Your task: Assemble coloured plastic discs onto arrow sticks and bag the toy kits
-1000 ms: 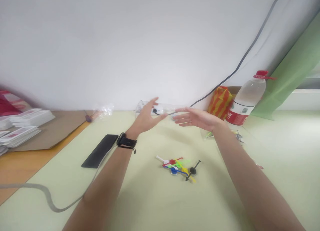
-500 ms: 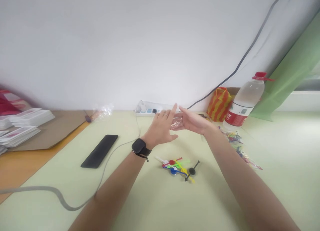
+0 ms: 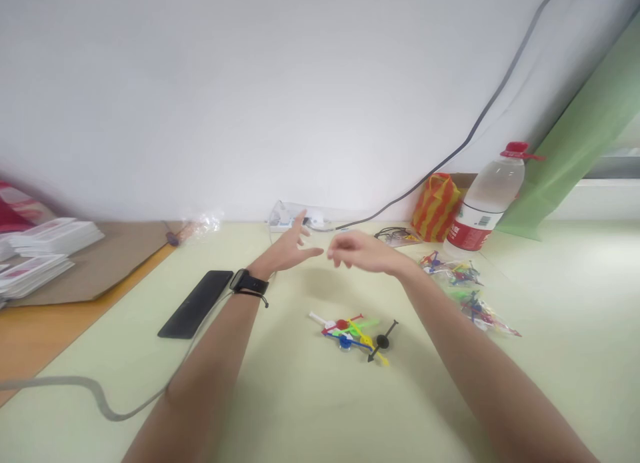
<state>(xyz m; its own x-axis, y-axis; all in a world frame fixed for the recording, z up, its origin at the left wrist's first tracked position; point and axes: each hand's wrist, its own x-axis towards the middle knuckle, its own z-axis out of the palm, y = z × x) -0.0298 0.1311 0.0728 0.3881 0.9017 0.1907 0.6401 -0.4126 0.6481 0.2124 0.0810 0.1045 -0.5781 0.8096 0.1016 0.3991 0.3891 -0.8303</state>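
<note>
Above the table, my left hand (image 3: 287, 249) is open with its fingers apart and the thumb pointing right; a black watch (image 3: 249, 282) is on that wrist. Facing it, a small gap away, my right hand (image 3: 364, 251) has loosely bent fingers, and I see nothing in it. Nearer to me lies a loose cluster of plastic arrow spinners: a black one (image 3: 383, 341), a yellow one (image 3: 367, 341), a blue one (image 3: 345, 341) and a red one (image 3: 342, 325), with white and green ones among them.
Bags of coloured arrow spinners (image 3: 483, 309) lie at the right, before a large water bottle (image 3: 483, 209) and a red-yellow bag (image 3: 436, 208). A black flat slab (image 3: 196, 304) and a grey cable (image 3: 107, 406) are at left. A power strip (image 3: 283, 224) sits by the wall.
My hands have come apart: the left moved left, and the right turned with its fingers bending. Shiny clear plastic seen at the right palm no longer shows. The spinners lie as before.
</note>
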